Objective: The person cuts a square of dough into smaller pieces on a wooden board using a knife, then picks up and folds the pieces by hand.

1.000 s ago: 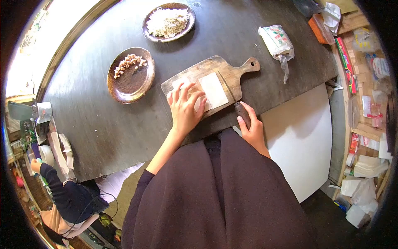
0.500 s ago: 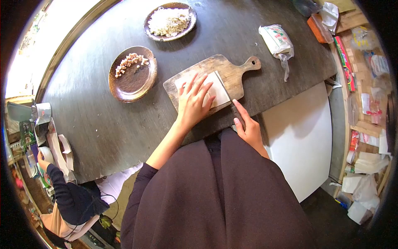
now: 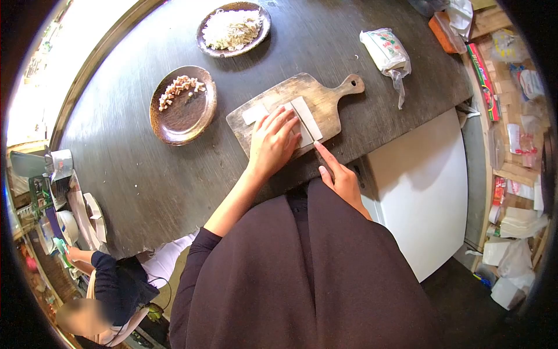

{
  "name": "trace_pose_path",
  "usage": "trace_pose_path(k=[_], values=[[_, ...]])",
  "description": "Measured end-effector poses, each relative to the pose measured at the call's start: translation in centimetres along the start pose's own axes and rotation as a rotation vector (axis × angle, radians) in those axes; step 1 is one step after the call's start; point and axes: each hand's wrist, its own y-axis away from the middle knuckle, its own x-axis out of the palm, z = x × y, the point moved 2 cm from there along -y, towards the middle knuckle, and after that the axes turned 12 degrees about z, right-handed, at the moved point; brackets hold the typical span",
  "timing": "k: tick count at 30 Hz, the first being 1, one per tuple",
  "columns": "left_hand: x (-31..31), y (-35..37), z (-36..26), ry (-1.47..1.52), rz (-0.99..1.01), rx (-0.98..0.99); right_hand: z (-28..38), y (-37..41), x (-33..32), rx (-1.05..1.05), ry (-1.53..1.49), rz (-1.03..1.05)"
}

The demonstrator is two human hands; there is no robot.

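— While pressing on the white slab (image 3: 303,136) at frame centre, why spread the left hand (image 3: 271,145) so flat?
— Probably to keep it still on the board (image 3: 326,110): with fingers open, not wrapped round anything.
— And the right hand (image 3: 343,181)?
— Closed round the knife (image 3: 304,125), with forefinger stretched forward, perhaps to guide it straight between slab and strip (image 3: 308,116).
— Anything in the way?
— Only the left hand, covering much of the slab.
— And farther out?
— At upper left, a plate (image 3: 183,127) of small bits (image 3: 179,90); at the top, a second plate (image 3: 200,41) with white shreds (image 3: 233,28); toward upper right, a bag (image 3: 385,49); at lower left, another person (image 3: 119,291).
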Motion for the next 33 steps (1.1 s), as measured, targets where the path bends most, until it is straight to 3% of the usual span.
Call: trace_pose_path(k=[3, 5, 8, 18, 33], values=[[0.0, 0.0, 0.0, 0.001, 0.001, -0.002, 0.1, 0.0, 0.2, -0.028, 0.016, -0.027], [0.1, 0.0, 0.0, -0.001, 0.002, -0.002, 0.0, 0.1, 0.6, 0.111, -0.032, 0.048], [0.2, 0.0, -0.2, 0.003, -0.009, -0.007, -1.4, 0.2, 1.9, 0.030, 0.134, -0.050], [0.0, -0.1, -0.6, -0.016, -0.018, -0.031, -0.3, 0.3, 1.6, 0.096, 0.127, -0.031], [0.0, -0.1, -0.5, -0.026, -0.021, -0.027, -1.4, 1.1, 2.0, 0.023, 0.118, -0.070]])
